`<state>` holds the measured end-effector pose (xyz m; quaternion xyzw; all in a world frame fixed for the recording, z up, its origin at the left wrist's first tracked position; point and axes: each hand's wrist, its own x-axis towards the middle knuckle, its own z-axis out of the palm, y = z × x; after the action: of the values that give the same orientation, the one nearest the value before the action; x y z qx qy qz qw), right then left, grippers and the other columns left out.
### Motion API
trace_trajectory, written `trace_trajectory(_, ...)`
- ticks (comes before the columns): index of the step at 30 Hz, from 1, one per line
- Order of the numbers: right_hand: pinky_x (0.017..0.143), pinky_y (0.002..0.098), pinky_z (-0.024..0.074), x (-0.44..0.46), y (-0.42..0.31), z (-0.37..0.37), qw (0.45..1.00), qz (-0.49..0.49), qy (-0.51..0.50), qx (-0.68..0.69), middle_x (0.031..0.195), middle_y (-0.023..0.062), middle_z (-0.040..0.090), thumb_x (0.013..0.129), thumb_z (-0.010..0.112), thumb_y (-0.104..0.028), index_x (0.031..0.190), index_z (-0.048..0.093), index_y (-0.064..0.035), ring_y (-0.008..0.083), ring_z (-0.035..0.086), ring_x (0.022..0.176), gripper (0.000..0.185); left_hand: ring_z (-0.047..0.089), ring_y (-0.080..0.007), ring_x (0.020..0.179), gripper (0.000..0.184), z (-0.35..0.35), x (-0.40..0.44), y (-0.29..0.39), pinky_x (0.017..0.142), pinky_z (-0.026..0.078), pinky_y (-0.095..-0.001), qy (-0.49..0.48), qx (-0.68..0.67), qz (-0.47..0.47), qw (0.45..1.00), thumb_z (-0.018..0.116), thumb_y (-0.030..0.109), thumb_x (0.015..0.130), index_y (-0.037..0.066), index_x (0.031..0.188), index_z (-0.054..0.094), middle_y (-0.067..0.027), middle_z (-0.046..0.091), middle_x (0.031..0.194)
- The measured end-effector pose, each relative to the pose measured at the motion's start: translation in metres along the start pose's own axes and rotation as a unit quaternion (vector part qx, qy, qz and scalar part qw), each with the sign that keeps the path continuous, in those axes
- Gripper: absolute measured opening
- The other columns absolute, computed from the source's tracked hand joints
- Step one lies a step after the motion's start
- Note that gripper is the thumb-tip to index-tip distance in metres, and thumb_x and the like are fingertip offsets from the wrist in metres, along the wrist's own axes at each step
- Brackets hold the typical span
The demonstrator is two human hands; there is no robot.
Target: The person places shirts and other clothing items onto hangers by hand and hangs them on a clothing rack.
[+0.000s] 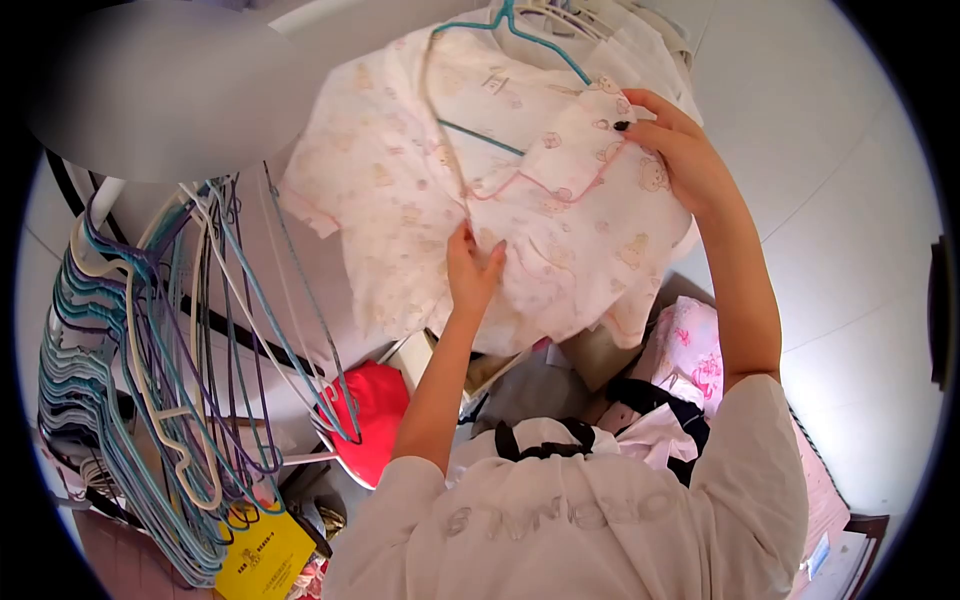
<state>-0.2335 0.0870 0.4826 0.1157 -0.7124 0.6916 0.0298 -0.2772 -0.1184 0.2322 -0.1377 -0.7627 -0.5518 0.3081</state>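
Observation:
A pale pajama shirt (pixel 390 180) with small printed figures and pink piping hangs in front of me. Inside its neck sits a teal hanger (pixel 545 42), and a lower bar of it shows through the opening. My right hand (pixel 680 150) grips the shirt at the collar and shoulder on the right, thumb against the cloth. Lower down, my left hand (pixel 475 268) holds the front edge of the shirt, its thumb on the outer side and some fingers hidden behind the fabric.
Many teal, white and purple hangers (pixel 110 340) crowd a rail at the left. Below them are a red object (pixel 372 415) and a yellow card (pixel 265 555). White garments (pixel 645 45) hang behind the shirt. Folded pink floral cloth (pixel 690 345) lies lower right, and a blurred grey shape (pixel 165 90) covers the upper left.

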Motion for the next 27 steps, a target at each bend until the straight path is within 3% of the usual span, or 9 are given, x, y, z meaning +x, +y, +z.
trace_trajectory(4, 0.067, 0.0252, 0.0473, 0.001, -0.012, -0.002, 0.998, 0.008, 0.046, 0.042, 0.088, 0.0096, 0.058, 0.077, 0.052, -0.007, 0.113, 0.043, -0.0001, 0.0124, 0.057, 0.079, 0.037, 0.053, -0.0227, 0.075, 0.028, 0.019, 0.017, -0.011, 0.067, 0.043, -0.0297, -0.029, -0.084, -0.047, 0.995, 0.061, 0.014, 0.075, -0.002, 0.097, 0.054, -0.0129, 0.056, 0.087)
trace_trajectory(7, 0.068, 0.0254, 0.0473, 0.002, -0.02, -0.014, 0.996, 0.003, 0.083, 0.033, 0.092, 0.0106, 0.056, 0.077, 0.052, -0.006, 0.113, 0.043, 0.0005, 0.0136, 0.056, 0.082, 0.038, 0.052, -0.0213, 0.068, 0.018, 0.029, 0.028, -0.017, 0.064, 0.043, -0.0288, -0.044, -0.102, 0.017, 0.994, 0.059, 0.012, 0.077, -0.001, 0.09, 0.056, -0.0116, 0.055, 0.079)
trace_trajectory(10, 0.071, 0.0269, 0.0459, 0.012, -0.024, -0.02, 0.995, 0.012, 0.1, -0.015, 0.095, 0.0114, 0.055, 0.076, 0.054, -0.009, 0.112, 0.043, -0.0001, 0.0162, 0.055, 0.085, 0.039, 0.05, -0.0136, 0.064, 0.013, 0.028, 0.032, -0.012, 0.06, 0.042, -0.0253, -0.062, -0.103, 0.028, 0.992, 0.058, 0.011, 0.079, -0.001, 0.084, 0.056, -0.0059, 0.055, 0.072)
trace_trajectory(13, 0.073, 0.0291, 0.0438, 0.035, -0.026, -0.018, 0.98, 0.0, 0.133, -0.15, 0.095, 0.0114, 0.055, 0.074, 0.057, -0.012, 0.113, 0.044, -0.0024, 0.0181, 0.053, 0.088, 0.042, 0.052, -0.0153, 0.069, 0.013, 0.036, 0.035, -0.013, 0.06, 0.042, -0.0259, -0.078, -0.098, 0.056, 0.991, 0.058, 0.01, 0.078, -0.001, 0.085, 0.056, -0.0079, 0.056, 0.077)
trace_trajectory(16, 0.073, 0.0306, 0.0422, 0.069, -0.015, -0.027, 0.958, -0.015, 0.158, -0.238, 0.095, 0.0113, 0.055, 0.071, 0.058, -0.014, 0.113, 0.045, -0.0051, 0.0191, 0.052, 0.089, 0.045, 0.052, -0.0186, 0.074, 0.016, 0.048, 0.041, -0.01, 0.062, 0.041, -0.0267, -0.038, -0.009, 0.153, 0.987, 0.059, 0.01, 0.076, 0.0, 0.088, 0.055, -0.0097, 0.056, 0.081)
trace_trajectory(19, 0.064, 0.0275, 0.0425, 0.092, 0.002, -0.031, 0.93, -0.003, 0.174, -0.324, 0.081, 0.0085, 0.054, 0.075, 0.054, -0.011, 0.11, 0.045, -0.005, 0.0152, 0.053, 0.076, 0.036, 0.053, -0.0238, 0.083, 0.023, 0.068, 0.038, -0.051, 0.068, 0.043, -0.0306, -0.16, -0.045, 0.074, 0.983, 0.059, 0.012, 0.075, 0.002, 0.095, 0.054, -0.0123, 0.057, 0.09)
trace_trajectory(22, 0.059, 0.0293, 0.0418, 0.099, 0.027, -0.036, 0.851, -0.107, 0.197, -0.475, 0.069, 0.0064, 0.054, 0.076, 0.053, -0.011, 0.107, 0.045, -0.0055, 0.016, 0.053, 0.065, 0.032, 0.054, -0.0278, 0.089, 0.028, 0.073, 0.012, -0.087, 0.076, 0.042, -0.0344, -0.256, -0.042, 0.032, 0.965, 0.059, 0.015, 0.075, 0.003, 0.1, 0.053, -0.0135, 0.058, 0.095)
trace_trajectory(25, 0.065, 0.0414, 0.0433, 0.1, 0.036, -0.034, 0.857, -0.144, 0.206, -0.449, 0.073, 0.0184, 0.058, 0.073, 0.053, -0.014, 0.103, 0.042, -0.0058, 0.0337, 0.057, 0.073, 0.033, 0.054, -0.0288, 0.094, 0.029, 0.067, -0.02, -0.108, 0.08, 0.042, -0.0358, -0.345, 0.026, -0.056, 0.937, 0.058, 0.016, 0.076, 0.004, 0.101, 0.054, -0.0147, 0.058, 0.099)
trace_trajectory(27, 0.065, 0.0417, 0.0435, 0.105, 0.033, -0.033, 0.85, -0.153, 0.203, -0.461, 0.071, 0.0184, 0.058, 0.073, 0.053, -0.013, 0.103, 0.043, -0.0059, 0.0341, 0.057, 0.072, 0.032, 0.055, -0.0278, 0.092, 0.027, 0.062, -0.037, -0.11, 0.079, 0.042, -0.0352, -0.366, 0.03, -0.05, 0.929, 0.059, 0.016, 0.076, 0.003, 0.099, 0.054, -0.0149, 0.058, 0.096)
